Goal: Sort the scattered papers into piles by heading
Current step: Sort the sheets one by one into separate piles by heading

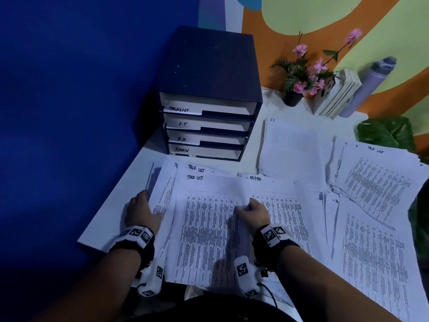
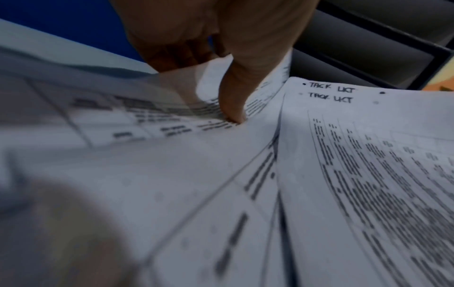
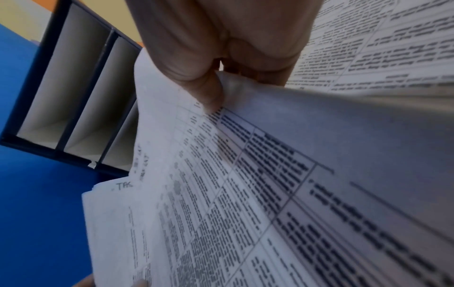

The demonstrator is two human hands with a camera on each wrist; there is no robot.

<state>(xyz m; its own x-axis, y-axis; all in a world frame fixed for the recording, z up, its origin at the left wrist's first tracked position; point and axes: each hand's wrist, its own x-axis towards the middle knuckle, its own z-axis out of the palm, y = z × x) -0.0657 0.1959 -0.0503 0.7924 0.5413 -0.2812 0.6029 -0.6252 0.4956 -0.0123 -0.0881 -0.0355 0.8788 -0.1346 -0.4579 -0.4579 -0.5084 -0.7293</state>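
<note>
Sheets headed "TACK LIST" (image 1: 204, 228) lie stacked at the desk's (image 1: 111, 219) near-left. Right hand (image 1: 251, 211) pinches the top sheet's right edge; left hand (image 1: 142, 211) grips the stack's left edge, thumb on top. Paper judged light, limp, slippery; best taken by the edges.

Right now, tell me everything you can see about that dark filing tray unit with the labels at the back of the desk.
The tray unit is a dark navy box, seemingly board or plastic, standing upright on the white desk against the blue wall. Its open front shows four stacked trays with pale interiors, hand-lettered from top to bottom TASKLIST, I.T, H.R and ADMIN. The top is flat, bare and faintly scuffed. Loose papers headed "Task list" lie just in front of its base. Neither hand touches it.
</note>
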